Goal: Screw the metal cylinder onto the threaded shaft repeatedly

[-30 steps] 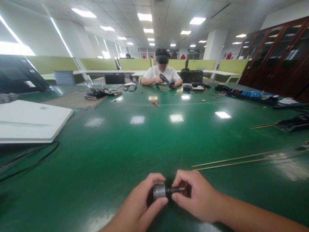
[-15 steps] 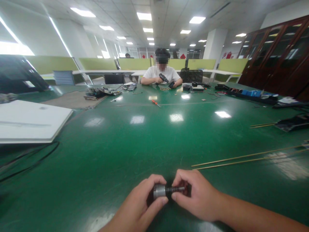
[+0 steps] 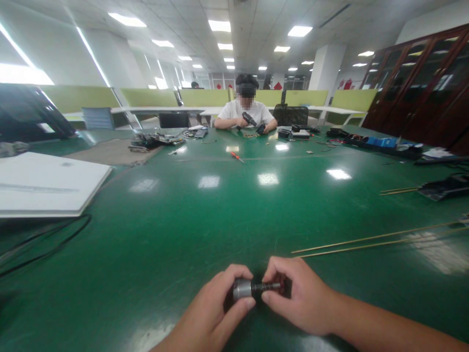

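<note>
Low in the head view, a silver metal cylinder (image 3: 242, 289) that looks like a small motor lies sideways, level with the table. From its right end runs a dark, ribbed shaft (image 3: 259, 287) with a thin bright tip. My left hand (image 3: 214, 303) is closed round the cylinder, fingers above and thumb below. The thumb and forefinger of my right hand (image 3: 306, 296) are curled about the shaft, one on each side of it. Something small and reddish shows inside the right hand's curl, too unclear to name.
On the green table (image 3: 176, 230), long brass rods (image 3: 351, 247) lie to the right. An orange screwdriver (image 3: 235, 156) lies farther off. At left are a white board (image 3: 51, 183) and black cables (image 3: 62, 244). A person (image 3: 246, 110) opposite holds a power drill (image 3: 249, 119).
My hands and the silver cylinder hold almost the same place. The right fingertips have shifted very slightly at the shaft.
</note>
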The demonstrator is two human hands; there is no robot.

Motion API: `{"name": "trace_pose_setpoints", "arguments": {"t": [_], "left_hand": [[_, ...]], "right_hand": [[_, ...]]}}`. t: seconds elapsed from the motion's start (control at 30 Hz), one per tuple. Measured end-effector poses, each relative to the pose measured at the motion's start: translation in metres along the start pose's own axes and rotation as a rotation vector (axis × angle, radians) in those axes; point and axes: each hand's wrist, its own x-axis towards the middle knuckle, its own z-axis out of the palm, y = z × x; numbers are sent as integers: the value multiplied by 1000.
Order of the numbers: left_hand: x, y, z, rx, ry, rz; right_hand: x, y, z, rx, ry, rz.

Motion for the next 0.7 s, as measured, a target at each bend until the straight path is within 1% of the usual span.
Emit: {"name": "trace_pose_setpoints", "arguments": {"t": [0.37, 0.7], "left_hand": [[2, 2, -1, -13, -5, 4], [2, 2, -1, -19, 0, 8]], "right_hand": [[0, 0, 0, -3, -16, 16], [0, 1, 0, -8, 5, 5]]}}
